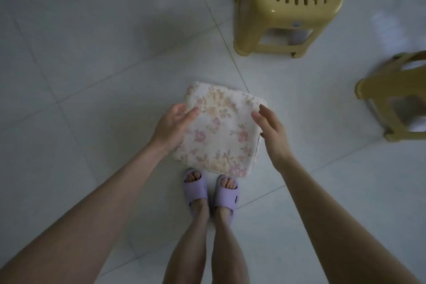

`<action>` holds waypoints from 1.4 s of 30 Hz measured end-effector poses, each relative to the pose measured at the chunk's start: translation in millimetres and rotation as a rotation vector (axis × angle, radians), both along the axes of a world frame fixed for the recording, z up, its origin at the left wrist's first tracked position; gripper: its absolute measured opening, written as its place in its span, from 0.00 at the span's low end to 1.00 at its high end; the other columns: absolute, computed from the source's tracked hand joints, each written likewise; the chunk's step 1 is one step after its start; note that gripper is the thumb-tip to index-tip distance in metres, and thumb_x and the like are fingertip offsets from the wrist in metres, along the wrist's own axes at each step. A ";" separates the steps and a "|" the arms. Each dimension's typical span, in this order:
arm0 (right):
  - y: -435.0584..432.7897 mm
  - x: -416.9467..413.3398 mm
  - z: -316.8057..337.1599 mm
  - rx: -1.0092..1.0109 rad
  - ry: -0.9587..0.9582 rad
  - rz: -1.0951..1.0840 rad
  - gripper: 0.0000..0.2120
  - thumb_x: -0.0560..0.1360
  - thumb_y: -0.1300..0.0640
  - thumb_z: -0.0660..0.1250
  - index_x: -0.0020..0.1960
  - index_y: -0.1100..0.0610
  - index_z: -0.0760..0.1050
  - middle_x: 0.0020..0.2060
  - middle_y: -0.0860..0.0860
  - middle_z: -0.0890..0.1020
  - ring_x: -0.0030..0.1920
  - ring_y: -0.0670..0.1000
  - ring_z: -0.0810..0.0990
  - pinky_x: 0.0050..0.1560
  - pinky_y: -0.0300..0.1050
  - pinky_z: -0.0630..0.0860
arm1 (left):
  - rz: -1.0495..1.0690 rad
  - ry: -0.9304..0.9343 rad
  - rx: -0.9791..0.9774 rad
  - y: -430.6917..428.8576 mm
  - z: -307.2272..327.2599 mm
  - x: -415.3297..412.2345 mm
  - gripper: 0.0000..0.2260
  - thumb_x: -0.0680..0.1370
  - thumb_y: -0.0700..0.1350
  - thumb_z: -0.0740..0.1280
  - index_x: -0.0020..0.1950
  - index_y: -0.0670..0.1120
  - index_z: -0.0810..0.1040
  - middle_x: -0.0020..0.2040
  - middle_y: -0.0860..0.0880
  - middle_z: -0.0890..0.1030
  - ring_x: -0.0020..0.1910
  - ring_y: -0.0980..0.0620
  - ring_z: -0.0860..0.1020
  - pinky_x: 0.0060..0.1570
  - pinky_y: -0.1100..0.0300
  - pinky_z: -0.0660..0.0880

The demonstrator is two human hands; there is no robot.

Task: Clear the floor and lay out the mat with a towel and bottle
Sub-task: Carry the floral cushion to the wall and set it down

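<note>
Head view, looking straight down: a person stands on a pale grey tiled floor (103, 53) with both bare forearms reaching forward. Between the hands is a folded cream terry towel printed with pink and tan flowers (221, 131), a roughly square bundle turned slightly, like a diamond. It sits in the middle of the picture, and its near corner overlaps the toes below it, so it appears to be held up off the floor.

The left hand (171, 128) holds the towel's left edge, with the thumb lying across the top of the cloth and the fingers curved around the side. The right hand (273, 134) holds the opposite edge, with the thumb tip on the top face and the fingers fairly straight along the side (how far they reach underneath is hidden).

Below the towel, two feet in lilac foam slippers (196, 189) stand side by side.

A mustard-yellow plastic stool with a slotted seat (290, 7) stands at the upper right, well apart from the towel. A second stool of the same colour (396, 99) is cut off by the right edge.
</note>
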State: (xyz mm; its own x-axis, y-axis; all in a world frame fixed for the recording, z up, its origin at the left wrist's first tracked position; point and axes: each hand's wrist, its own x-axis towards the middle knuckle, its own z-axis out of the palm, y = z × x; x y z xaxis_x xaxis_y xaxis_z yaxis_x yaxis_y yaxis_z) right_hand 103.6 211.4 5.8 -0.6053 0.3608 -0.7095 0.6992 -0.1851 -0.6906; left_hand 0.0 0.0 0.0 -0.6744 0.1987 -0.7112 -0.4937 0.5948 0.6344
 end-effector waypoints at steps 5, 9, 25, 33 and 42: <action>-3.8 12.5 -57.8 -0.021 -0.015 -0.098 0.40 0.72 0.45 0.70 0.78 0.50 0.54 0.71 0.46 0.68 0.63 0.39 0.71 0.48 0.30 0.74 | 0.032 -0.030 0.063 -2.2 -57.9 7.1 0.20 0.66 0.65 0.66 0.56 0.63 0.72 0.56 0.62 0.76 0.55 0.60 0.77 0.59 0.55 0.72; -3.0 18.7 -95.8 -0.019 -0.023 -0.160 0.46 0.71 0.44 0.71 0.79 0.49 0.47 0.76 0.47 0.59 0.72 0.47 0.63 0.61 0.41 0.72 | 0.071 -0.045 0.074 -9.5 -104.4 10.7 0.36 0.66 0.69 0.69 0.69 0.53 0.66 0.66 0.56 0.74 0.62 0.55 0.76 0.62 0.49 0.72; -0.9 24.8 -161.0 0.041 -0.038 -0.185 0.20 0.69 0.47 0.75 0.58 0.46 0.74 0.50 0.44 0.83 0.47 0.45 0.84 0.42 0.39 0.81 | 0.177 -0.061 0.117 -16.6 -156.7 14.8 0.26 0.67 0.54 0.76 0.62 0.53 0.74 0.53 0.56 0.82 0.48 0.58 0.82 0.43 0.61 0.79; -6.4 -11.3 -100.9 0.072 -0.023 -0.040 0.25 0.68 0.44 0.75 0.61 0.48 0.73 0.51 0.46 0.83 0.47 0.46 0.84 0.39 0.37 0.81 | 0.330 -0.058 0.177 -36.2 -106.3 14.2 0.19 0.71 0.48 0.74 0.59 0.51 0.75 0.53 0.52 0.82 0.49 0.54 0.83 0.44 0.59 0.80; -53.8 -91.1 41.7 0.040 0.002 0.112 0.30 0.67 0.44 0.75 0.65 0.51 0.72 0.52 0.50 0.83 0.49 0.50 0.84 0.47 0.49 0.83 | 0.456 0.066 0.164 -92.2 46.8 -24.8 0.20 0.71 0.52 0.73 0.62 0.51 0.74 0.52 0.55 0.82 0.47 0.57 0.82 0.40 0.66 0.78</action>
State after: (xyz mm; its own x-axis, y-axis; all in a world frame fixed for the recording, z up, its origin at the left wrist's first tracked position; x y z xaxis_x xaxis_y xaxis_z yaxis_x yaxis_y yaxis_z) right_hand 12.5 157.6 47.5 -0.6447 0.3186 -0.6949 0.7127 -0.0781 -0.6971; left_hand -24.8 -92.2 46.8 -0.7612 -0.0220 -0.6481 -0.6365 0.2170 0.7402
